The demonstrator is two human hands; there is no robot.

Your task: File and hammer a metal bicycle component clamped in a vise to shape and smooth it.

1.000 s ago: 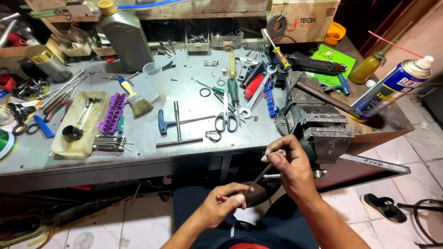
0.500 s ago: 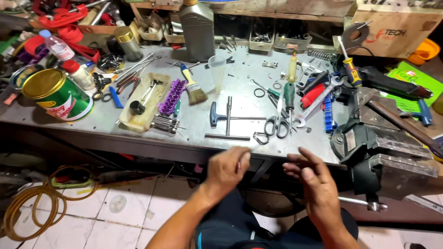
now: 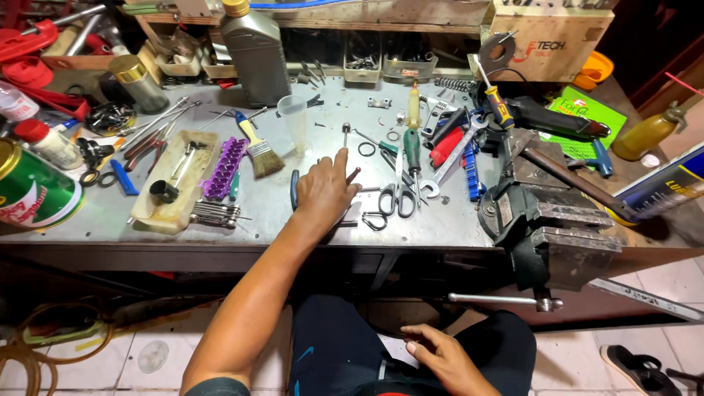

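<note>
Reaching stage, by the look of it: left hand (image 3: pixel 323 192) stretched over the metal surface (image 3: pixel 293 213), fingers loosely spread above a T-handle wrench (image 3: pixel 345 132), clamped on nothing. Right hand (image 3: pixel 440 356) resting open on the lap. Next calls for closing around the handle, clear of the scissors (image 3: pixel 396 196) just right.

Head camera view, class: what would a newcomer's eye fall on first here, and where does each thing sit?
First, the left hand, stretched over the middle of the cluttered metal workbench, resting on a T-handle tool beside the scissors. Next, the heavy grey bench vise at the bench's right front corner. The right hand lies low, on the person's lap.
</note>
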